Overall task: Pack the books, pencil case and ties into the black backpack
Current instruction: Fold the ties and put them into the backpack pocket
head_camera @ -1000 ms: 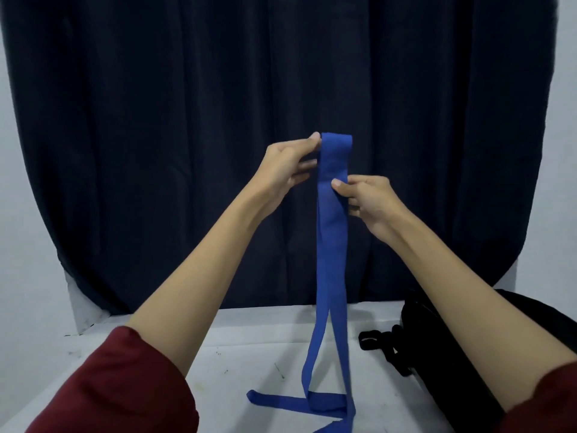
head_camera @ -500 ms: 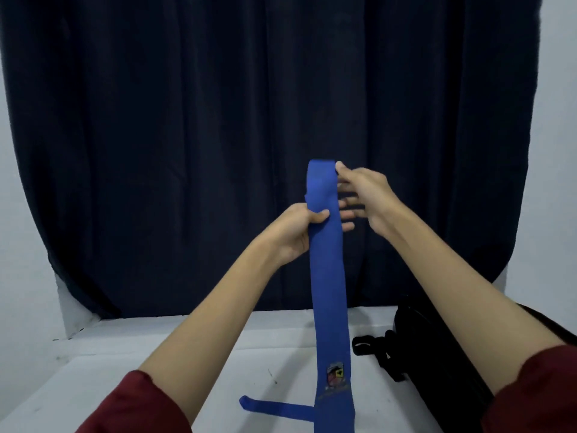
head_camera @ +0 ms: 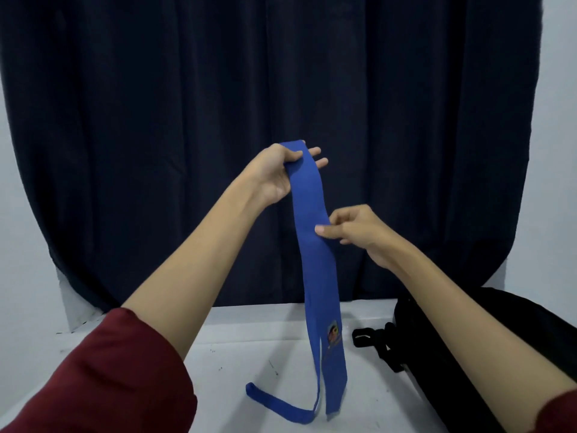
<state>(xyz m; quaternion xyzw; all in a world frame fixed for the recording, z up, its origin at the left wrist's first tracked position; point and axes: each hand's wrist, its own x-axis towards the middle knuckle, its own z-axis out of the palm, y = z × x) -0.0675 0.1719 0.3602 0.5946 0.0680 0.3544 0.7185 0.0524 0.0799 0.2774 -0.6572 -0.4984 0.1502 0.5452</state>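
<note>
Gripping the folded top of the long royal-blue fabric tie (head_camera: 315,245), the left hand (head_camera: 278,173) holds it high, thumb over the front. Lower on the tie's right edge, the right hand (head_camera: 352,231) pinches the cloth. From both grips the tie hangs down, its narrow tail trailing left on the white table (head_camera: 237,345). Right of the tie, apart from it, lies the black fabric backpack (head_camera: 437,339), with bare tabletop between.

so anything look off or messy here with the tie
Nothing damaged or spilled. The blue tie hangs folded from the left hand, the right hand pinching it midway; its narrow end trails loose across the white table beside the black backpack, not yet gathered.
</note>
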